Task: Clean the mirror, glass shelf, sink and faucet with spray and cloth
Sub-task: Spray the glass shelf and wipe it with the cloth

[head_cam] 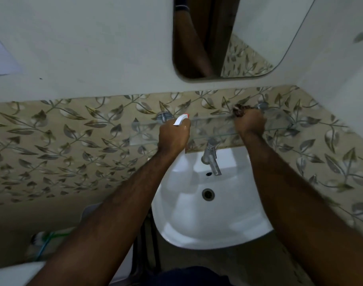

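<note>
Where glass shelf (207, 129) spans leaf-patterned tiles (63, 145), sink (197, 223) below

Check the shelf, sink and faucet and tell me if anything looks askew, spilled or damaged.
Nothing stands out. The glass shelf sits level on its metal brackets, the faucet stands upright, and the white sink shows no spill or crack. The left hand holds the spray bottle; the right hand presses a cloth on the shelf.
</note>
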